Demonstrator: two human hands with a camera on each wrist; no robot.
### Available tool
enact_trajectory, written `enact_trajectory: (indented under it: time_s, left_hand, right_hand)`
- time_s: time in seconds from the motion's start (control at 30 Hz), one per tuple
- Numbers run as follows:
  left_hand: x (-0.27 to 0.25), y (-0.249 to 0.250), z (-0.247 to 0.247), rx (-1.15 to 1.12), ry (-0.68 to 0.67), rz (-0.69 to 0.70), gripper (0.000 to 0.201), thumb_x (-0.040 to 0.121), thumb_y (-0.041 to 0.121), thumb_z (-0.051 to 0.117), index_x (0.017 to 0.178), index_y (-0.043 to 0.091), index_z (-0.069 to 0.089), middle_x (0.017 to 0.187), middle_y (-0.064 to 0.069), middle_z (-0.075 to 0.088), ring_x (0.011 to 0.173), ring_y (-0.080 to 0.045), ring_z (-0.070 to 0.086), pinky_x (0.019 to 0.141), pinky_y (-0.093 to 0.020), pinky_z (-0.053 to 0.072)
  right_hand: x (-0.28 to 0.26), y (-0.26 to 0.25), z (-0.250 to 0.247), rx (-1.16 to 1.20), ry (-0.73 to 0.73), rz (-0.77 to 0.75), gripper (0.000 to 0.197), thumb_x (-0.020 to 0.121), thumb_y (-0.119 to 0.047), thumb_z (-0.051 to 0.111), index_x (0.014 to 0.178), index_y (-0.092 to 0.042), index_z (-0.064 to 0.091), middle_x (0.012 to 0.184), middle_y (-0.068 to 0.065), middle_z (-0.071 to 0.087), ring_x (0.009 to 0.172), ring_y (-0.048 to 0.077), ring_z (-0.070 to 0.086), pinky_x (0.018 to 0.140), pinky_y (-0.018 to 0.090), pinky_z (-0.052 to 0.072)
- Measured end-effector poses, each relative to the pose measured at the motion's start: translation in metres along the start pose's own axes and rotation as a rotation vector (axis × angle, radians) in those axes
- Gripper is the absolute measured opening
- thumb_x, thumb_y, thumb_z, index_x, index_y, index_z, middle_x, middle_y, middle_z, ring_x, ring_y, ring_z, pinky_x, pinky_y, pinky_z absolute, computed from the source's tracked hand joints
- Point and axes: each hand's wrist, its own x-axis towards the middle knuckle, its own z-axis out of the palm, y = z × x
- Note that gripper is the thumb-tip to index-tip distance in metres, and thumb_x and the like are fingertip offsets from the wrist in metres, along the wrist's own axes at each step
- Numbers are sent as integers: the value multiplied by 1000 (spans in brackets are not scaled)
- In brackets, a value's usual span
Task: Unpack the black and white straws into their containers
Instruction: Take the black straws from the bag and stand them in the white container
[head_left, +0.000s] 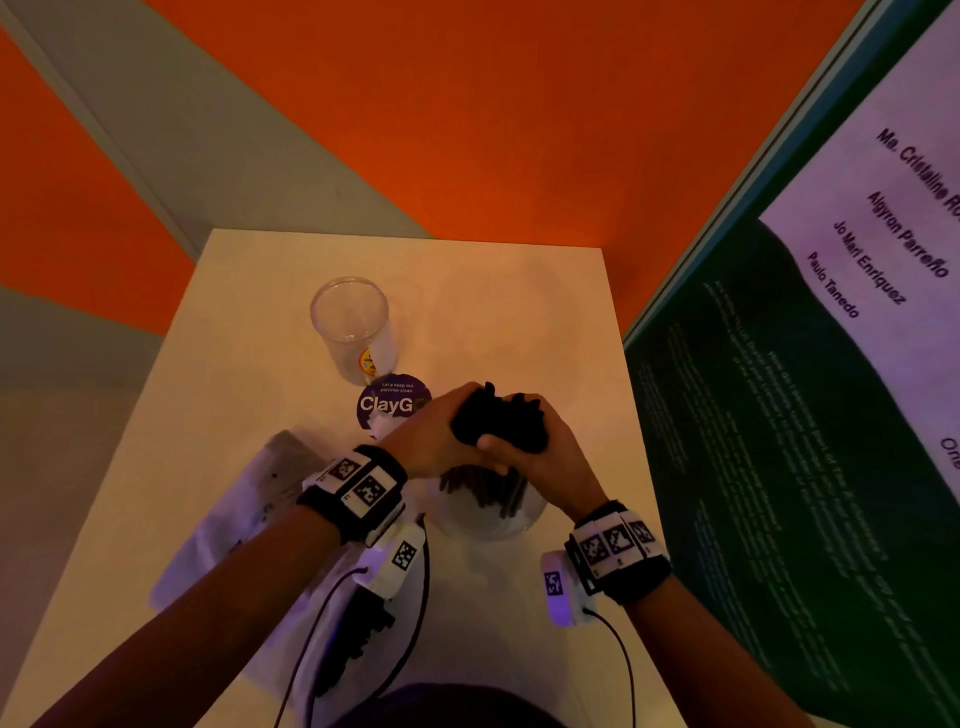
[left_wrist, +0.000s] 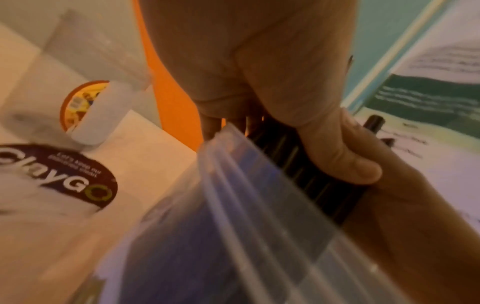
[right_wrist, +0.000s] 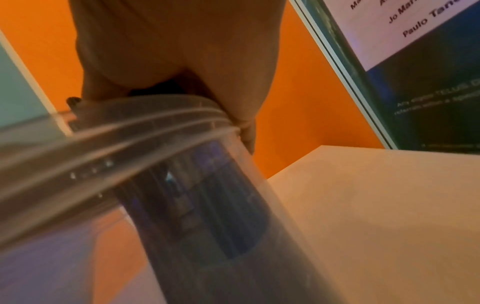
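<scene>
Both hands close around a bundle of black straws (head_left: 498, 423) over a clear jar (head_left: 488, 512) near the middle of a white table (head_left: 545, 312) — the left hand (head_left: 431, 436) wraps the bundle from one side, the right hand (head_left: 540, 452) from the other, thumb across the front. The straws' lower ends stand inside the jar. A second clear jar (head_left: 353, 327), holding nothing visible, stands upright toward the table's far edge, a yellow-and-orange label low on its side. Between the two jars lies a round purple sticker (head_left: 389, 402) reading "ClayGo" and "Let's keep our pantries clean." A wall poster (head_left: 831, 364) at right lists names, among them "Jo Mari Enriquez" and "Paulo Tanedo." Plastic packaging (head_left: 244, 514) lies by the near-left edge.
</scene>
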Motion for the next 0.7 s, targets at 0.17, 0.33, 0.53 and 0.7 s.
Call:
enact_trajectory:
  time_s: [0.17, 0.33, 0.53, 0.7]
  left_hand:
    - [3, -13, -5, -48, -48, -25, 94, 58, 22, 90, 132, 32, 33, 120, 6, 53, 111, -13, 56, 91, -28, 51]
    - [6, -17, 0, 2, -128, -65, 82, 58, 23, 90, 120, 45, 42, 117, 22, 57, 111, 9, 53, 90, -13, 45]
    - [2, -15, -3, -195, -71, -126, 103, 59, 21, 89, 142, 32, 28, 116, -14, 62, 115, -33, 57, 96, -52, 47]
    - [-6, -23, -13, -45, -167, -178, 134, 58, 25, 90, 146, 45, -8, 117, 18, 53, 116, -6, 51, 98, -32, 42]
  right_hand:
    - [2, 6, -9, 148, -144, 1, 74, 71, -27, 81, 132, -30, 40, 119, -7, 52, 113, 7, 55, 95, 26, 50]
    - [6, 15, -7, 13, -135, 26, 61, 72, -26, 82, 123, -22, 50, 116, -7, 60, 110, 8, 59, 93, 28, 51]
    - [6, 18, -7, 62, -101, 63, 61, 68, -44, 80, 120, -30, 50, 115, -15, 61, 106, -4, 57, 83, 11, 47]
    - [-3, 28, -16, 88, -203, 80, 81, 71, -33, 80, 137, -31, 34, 134, -16, 46, 128, 6, 45, 95, 11, 40]
